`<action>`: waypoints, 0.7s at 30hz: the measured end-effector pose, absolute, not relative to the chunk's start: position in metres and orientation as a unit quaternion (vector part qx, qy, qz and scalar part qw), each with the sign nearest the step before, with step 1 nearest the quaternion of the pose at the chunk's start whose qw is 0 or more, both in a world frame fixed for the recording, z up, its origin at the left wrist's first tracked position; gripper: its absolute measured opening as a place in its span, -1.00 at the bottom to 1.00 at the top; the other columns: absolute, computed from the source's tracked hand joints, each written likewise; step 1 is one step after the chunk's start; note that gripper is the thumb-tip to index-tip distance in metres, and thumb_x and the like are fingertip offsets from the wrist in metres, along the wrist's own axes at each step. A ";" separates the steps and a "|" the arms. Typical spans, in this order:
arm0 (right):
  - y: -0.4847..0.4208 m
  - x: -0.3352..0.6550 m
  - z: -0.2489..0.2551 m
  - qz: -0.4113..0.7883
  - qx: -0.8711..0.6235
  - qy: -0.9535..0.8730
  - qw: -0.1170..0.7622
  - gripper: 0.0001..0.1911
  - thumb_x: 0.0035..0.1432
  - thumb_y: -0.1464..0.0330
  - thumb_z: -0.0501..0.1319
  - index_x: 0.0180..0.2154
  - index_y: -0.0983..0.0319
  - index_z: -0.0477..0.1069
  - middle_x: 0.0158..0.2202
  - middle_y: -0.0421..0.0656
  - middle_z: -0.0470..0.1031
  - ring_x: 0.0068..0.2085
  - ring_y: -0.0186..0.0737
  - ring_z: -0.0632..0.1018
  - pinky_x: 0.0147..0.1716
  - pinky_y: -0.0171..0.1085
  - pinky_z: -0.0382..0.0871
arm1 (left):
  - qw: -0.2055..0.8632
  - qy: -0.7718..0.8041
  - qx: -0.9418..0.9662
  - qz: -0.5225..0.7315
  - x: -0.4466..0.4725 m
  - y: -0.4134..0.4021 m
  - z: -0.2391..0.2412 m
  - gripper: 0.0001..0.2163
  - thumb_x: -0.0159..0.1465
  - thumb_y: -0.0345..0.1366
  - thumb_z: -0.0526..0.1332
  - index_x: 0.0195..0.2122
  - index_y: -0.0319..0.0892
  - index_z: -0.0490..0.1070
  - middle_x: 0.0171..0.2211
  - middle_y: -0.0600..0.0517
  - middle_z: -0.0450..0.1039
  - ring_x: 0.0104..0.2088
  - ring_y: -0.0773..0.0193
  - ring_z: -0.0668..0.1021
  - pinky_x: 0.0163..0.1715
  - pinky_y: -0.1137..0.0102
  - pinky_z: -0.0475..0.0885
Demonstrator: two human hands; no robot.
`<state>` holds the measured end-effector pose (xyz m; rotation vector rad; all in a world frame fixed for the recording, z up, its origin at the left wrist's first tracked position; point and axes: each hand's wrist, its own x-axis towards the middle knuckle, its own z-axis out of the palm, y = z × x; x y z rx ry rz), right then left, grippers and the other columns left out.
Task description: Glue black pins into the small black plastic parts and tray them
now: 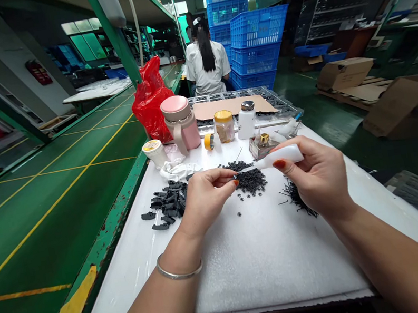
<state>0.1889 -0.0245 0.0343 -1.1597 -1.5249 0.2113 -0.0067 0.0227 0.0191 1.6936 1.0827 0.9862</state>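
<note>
My right hand (pixel 312 176) is closed around a white squeeze bottle (pixel 287 154) with a thin nozzle. Its tip points left, at the fingertips of my left hand (pixel 209 194). Those fingers pinch a small dark piece (pixel 235 176), mostly hidden, so its kind is unclear. Just beyond the fingertips lies a pile of small black rings (pixel 252 181). Curved black plastic parts (pixel 170 201) are heaped left of my left hand. Thin black pins (pixel 298 197) lie in a bunch, partly behind my right hand. Everything rests on a white foam-topped table (pixel 266 259).
Along the back stand a pink mug (pixel 186 128), a yellow-lidded jar (pixel 224 127), a white dispenser bottle (pixel 246 121), a yellow tape roll (pixel 209 141) and a white tub (pixel 155 153). A red bag (pixel 153 104) hangs behind. Further off, a person (pixel 207 63) sits beside stacked blue crates (pixel 255 36).
</note>
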 end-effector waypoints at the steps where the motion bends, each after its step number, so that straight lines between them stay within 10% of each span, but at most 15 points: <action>1: -0.025 0.189 0.034 0.090 -0.494 -0.651 0.569 -0.87 0.14 0.26 0.29 -0.33 0.19 0.48 -0.40 -0.18 0.46 -0.41 -0.26 0.46 -0.47 -0.29 0.32 | 0.436 0.435 0.681 0.396 -0.007 0.023 0.019 -0.83 0.09 -0.36 0.30 -0.27 -0.22 0.57 -0.44 0.00 0.53 -0.43 0.29 0.53 -0.43 0.47 0.41; 21: -0.025 0.189 0.034 0.082 -0.496 -0.649 0.571 -0.87 0.13 0.26 0.29 -0.32 0.17 0.48 -0.40 -0.19 0.48 -0.40 -0.25 0.47 -0.46 -0.28 0.33 | 0.440 0.432 0.677 0.402 -0.007 0.022 0.020 -0.82 0.09 -0.36 0.29 -0.26 -0.25 0.57 -0.42 -0.03 0.54 -0.42 0.26 0.54 -0.44 0.46 0.42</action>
